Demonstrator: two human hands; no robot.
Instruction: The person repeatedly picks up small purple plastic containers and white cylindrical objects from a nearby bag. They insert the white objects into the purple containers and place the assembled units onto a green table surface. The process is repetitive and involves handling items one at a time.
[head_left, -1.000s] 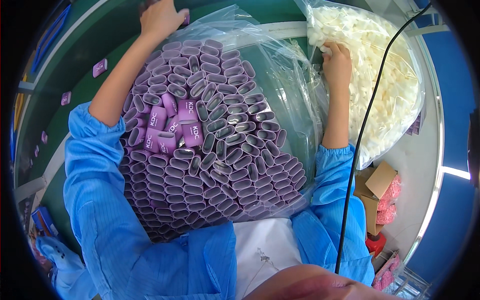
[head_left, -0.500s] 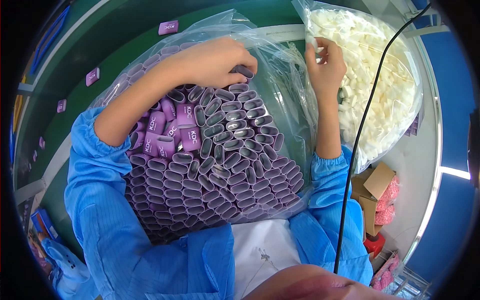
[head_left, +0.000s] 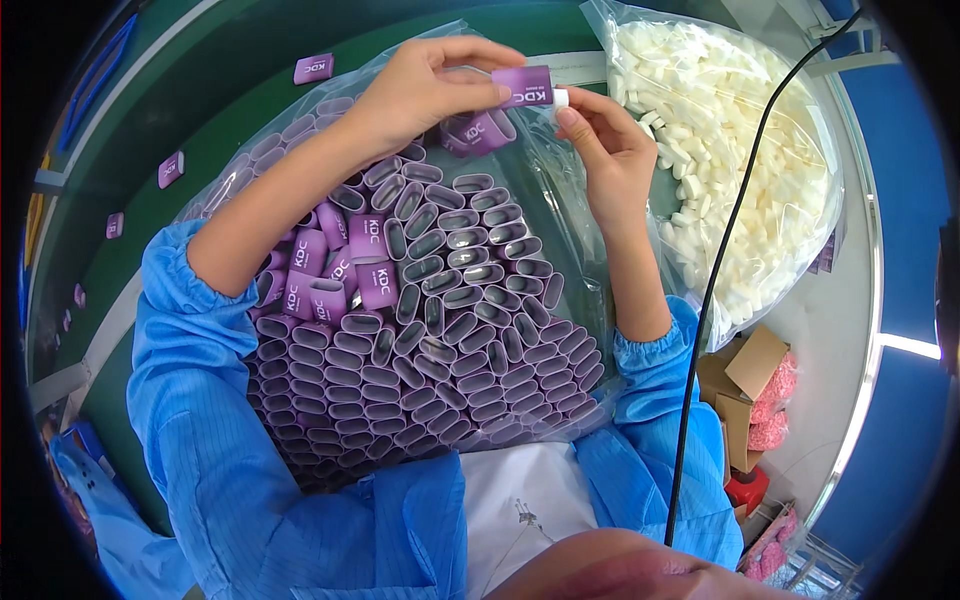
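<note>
At the top centre of the frame, the left hand (head_left: 425, 88) pinches a flattened purple case (head_left: 524, 88) between thumb and fingers. The case's long axis runs nearly left to right, with one end facing right. There, the right hand (head_left: 618, 150) has thumb and forefinger closed on a small white piece (head_left: 560, 97); whether it is inserted cannot be told. Below, a clear bag (head_left: 580, 262) holds rows of purple sleeves (head_left: 465, 240), mostly open ends up. At upper right, another clear bag (head_left: 835, 190) is full of white pieces (head_left: 740, 150). White lettering marks the held case.
</note>
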